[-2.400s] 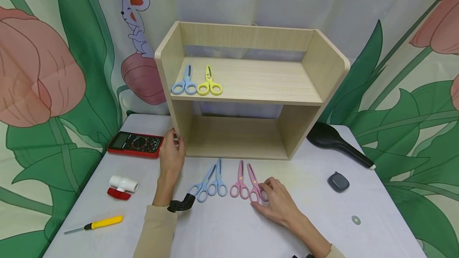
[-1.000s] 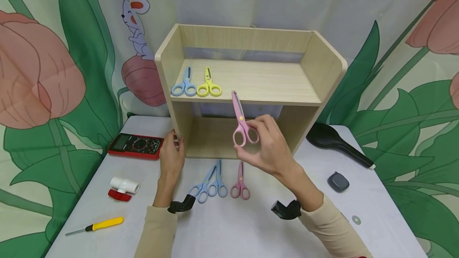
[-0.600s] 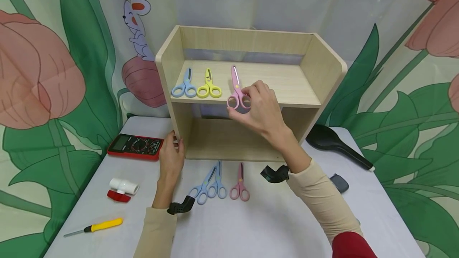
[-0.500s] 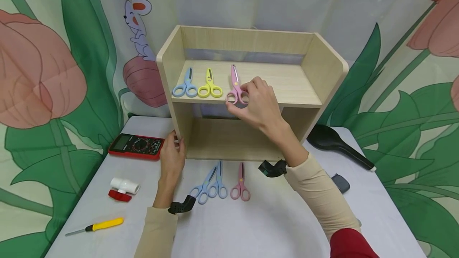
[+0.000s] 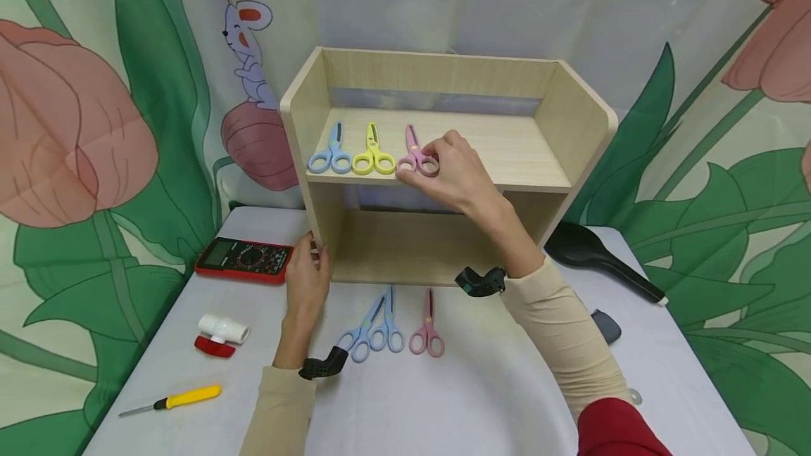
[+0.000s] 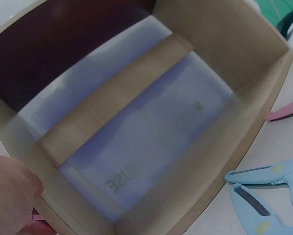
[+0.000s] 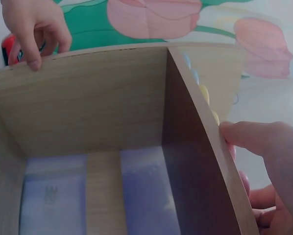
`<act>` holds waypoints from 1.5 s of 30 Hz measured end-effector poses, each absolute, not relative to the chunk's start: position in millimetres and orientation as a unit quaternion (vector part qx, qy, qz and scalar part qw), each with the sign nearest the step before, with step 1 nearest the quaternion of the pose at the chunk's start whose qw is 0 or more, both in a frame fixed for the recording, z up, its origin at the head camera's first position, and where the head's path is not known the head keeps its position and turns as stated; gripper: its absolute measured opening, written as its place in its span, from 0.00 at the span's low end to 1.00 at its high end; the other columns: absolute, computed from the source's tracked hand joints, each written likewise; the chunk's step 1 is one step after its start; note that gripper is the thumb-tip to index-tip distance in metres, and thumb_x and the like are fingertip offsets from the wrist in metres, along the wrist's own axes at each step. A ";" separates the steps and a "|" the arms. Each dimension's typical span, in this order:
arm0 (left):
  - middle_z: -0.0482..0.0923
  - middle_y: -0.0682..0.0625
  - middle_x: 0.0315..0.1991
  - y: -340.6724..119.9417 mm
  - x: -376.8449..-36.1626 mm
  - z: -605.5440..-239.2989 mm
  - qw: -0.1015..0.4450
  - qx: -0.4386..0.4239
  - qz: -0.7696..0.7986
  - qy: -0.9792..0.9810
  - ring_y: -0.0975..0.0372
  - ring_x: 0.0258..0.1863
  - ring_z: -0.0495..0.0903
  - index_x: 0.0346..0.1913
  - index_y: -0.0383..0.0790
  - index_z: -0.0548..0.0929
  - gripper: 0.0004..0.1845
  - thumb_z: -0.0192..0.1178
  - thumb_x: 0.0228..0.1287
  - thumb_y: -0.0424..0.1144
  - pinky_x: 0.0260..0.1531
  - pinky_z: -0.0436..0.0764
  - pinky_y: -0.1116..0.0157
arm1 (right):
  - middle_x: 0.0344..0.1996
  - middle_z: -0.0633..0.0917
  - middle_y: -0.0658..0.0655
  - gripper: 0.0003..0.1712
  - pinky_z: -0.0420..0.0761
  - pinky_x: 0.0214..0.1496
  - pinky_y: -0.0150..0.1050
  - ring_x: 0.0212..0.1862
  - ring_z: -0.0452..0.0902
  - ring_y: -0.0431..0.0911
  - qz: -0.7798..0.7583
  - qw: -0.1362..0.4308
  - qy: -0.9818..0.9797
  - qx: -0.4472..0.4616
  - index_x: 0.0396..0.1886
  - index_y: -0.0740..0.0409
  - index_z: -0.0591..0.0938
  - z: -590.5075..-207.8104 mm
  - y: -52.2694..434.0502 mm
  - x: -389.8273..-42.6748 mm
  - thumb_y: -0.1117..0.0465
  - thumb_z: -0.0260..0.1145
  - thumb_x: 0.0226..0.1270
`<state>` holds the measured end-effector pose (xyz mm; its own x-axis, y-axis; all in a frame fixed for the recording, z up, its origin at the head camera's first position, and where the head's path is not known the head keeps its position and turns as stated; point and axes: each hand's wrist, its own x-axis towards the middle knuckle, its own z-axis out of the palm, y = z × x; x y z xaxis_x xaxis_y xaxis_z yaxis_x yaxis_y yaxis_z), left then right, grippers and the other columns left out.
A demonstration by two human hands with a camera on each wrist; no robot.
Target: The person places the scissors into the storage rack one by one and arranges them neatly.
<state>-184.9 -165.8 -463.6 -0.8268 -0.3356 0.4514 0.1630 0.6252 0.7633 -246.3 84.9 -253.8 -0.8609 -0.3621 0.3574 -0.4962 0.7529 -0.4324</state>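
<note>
Lowered onto shelf (image 5: pixel 507 153), pink scissors (image 5: pixel 415 157); wrist views hide them.

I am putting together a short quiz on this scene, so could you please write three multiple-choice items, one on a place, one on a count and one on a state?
1. Where do the pink scissors at the right hand lie?
A. on the upper shelf
B. in the lower compartment
C. on the multimeter

2. How many pairs of scissors lie on the table in front of the shelf unit?
A. one
B. three
C. five

3. What is the left hand doing?
A. lifting the yellow screwdriver
B. resting against the shelf unit's left front edge
C. lying flat on the table, away from everything

Answers:
1 A, they lie beside the yellow scissors on the upper board.
2 B, two blue scissors and one pink pair lie there.
3 B, its fingers touch the side panel's lower front corner.
</note>
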 end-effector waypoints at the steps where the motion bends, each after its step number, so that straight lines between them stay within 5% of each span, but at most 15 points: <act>1: 0.79 0.33 0.53 -165.7 -184.8 -463.6 0.288 0.052 -0.431 -0.854 0.44 0.44 0.85 0.63 0.31 0.73 0.21 0.58 0.72 0.36 0.41 0.88 0.48 | 0.46 0.77 0.60 0.38 0.75 0.50 0.46 0.47 0.71 0.52 0.266 0.125 -0.927 0.232 0.51 0.66 0.82 -253.9 85.2 -246.6 0.36 0.68 0.58; 6: 0.79 0.33 0.53 -165.4 -184.2 -464.1 0.282 0.056 -0.433 -0.854 0.44 0.44 0.85 0.64 0.31 0.72 0.21 0.58 0.72 0.36 0.42 0.88 0.48 | 0.47 0.77 0.61 0.41 0.75 0.52 0.46 0.49 0.70 0.52 0.264 0.145 -0.924 0.235 0.54 0.66 0.82 -256.6 86.3 -245.6 0.35 0.69 0.57; 12: 0.79 0.32 0.53 -165.7 -185.9 -464.5 0.290 0.052 -0.431 -0.853 0.44 0.44 0.85 0.63 0.30 0.73 0.21 0.58 0.72 0.35 0.41 0.89 0.48 | 0.48 0.77 0.63 0.40 0.74 0.56 0.48 0.49 0.71 0.56 0.256 0.241 -0.901 0.256 0.56 0.67 0.81 -265.0 90.8 -233.3 0.37 0.71 0.57; 23: 0.79 0.32 0.52 -166.3 -186.5 -465.0 0.296 0.046 -0.431 -0.851 0.44 0.43 0.85 0.63 0.29 0.73 0.21 0.58 0.72 0.35 0.40 0.88 0.47 | 0.44 0.77 0.63 0.35 0.72 0.47 0.48 0.44 0.72 0.56 0.250 0.377 -0.832 0.321 0.56 0.66 0.81 -298.1 104.2 -197.9 0.47 0.75 0.55; 45: 0.79 0.32 0.52 -166.3 -186.9 -465.5 0.296 0.049 -0.428 -0.853 0.44 0.43 0.85 0.63 0.31 0.72 0.21 0.59 0.72 0.35 0.41 0.88 0.47 | 0.52 0.80 0.60 0.44 0.80 0.54 0.49 0.54 0.75 0.54 0.246 0.225 -0.910 0.246 0.61 0.64 0.78 -425.7 123.9 -144.3 0.41 0.77 0.49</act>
<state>-186.9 -166.3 -465.5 -0.8199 -0.3369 0.4629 0.1695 0.6294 0.7584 -144.3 123.9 -425.7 -0.7773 -0.3378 0.5308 -0.5593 0.7573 -0.3371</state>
